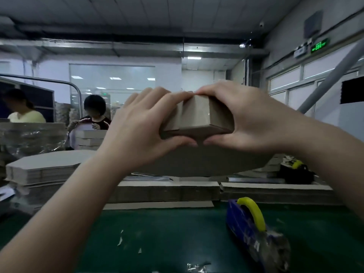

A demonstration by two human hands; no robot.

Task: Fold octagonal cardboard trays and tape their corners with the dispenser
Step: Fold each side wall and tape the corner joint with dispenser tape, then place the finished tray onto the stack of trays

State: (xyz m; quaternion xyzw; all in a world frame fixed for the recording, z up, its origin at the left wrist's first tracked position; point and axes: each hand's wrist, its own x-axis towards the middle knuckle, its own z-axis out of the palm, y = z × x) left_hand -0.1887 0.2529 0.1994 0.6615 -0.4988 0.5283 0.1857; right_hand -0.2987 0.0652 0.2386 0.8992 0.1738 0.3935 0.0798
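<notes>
Scene was dim with a cool cast; light came from ceiling panels and the brighter room behind the glass partition; whole frame was soft; tape dispenser was smeared at lower right; green mat was dark; straight lines bowed towards the edges.

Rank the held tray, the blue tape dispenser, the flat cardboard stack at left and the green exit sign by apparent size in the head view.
1. tray, largest.
2-3. dispenser and stack: they look alike, and the dispenser sits nearer the camera, so no ranking.
4. exit sign, smallest.
</notes>
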